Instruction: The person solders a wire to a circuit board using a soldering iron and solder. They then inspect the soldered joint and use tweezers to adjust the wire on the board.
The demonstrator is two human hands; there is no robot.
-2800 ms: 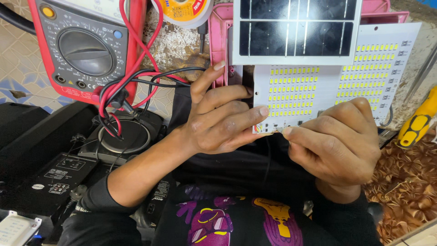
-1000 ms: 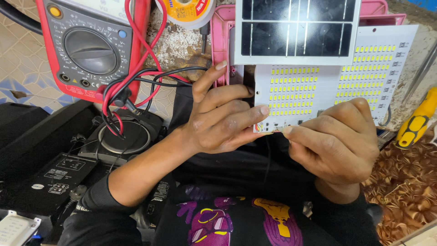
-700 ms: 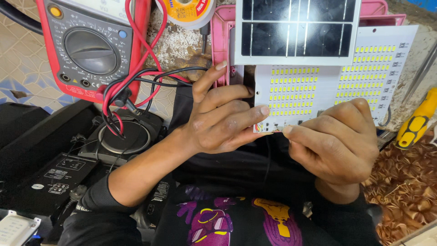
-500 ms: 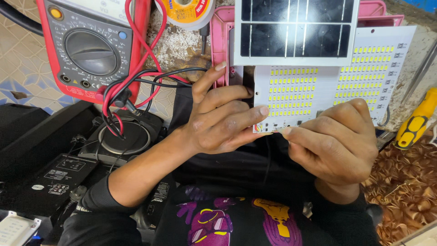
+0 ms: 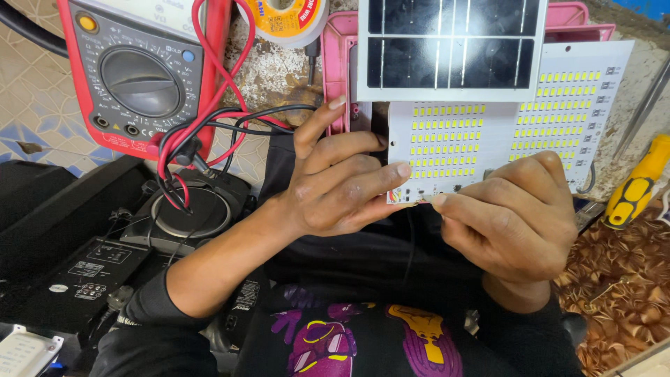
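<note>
Head view — the left hand (image 5: 335, 185) and right hand (image 5: 513, 220) meet at the near edge of a white LED board (image 5: 488, 136), each pinching that edge between thumb and fingertips, the left's index finger raised. The board lies at centre, its far part under a dark solar panel (image 5: 450, 45) resting on a pink housing (image 5: 342, 63). Far left stands a red multimeter (image 5: 139, 70) with red and black leads (image 5: 202, 132); a yellow-handled tool (image 5: 638, 185) lies at right — a black speaker unit (image 5: 188, 213) sits near left

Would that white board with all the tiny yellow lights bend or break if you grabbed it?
The white LED board looks thin and flat, so it is probably stiff and light. Both the left hand and right hand pinch just its lower edge, suggesting care. Its tiny yellow lights could likely scratch or chip if pressed.
</note>
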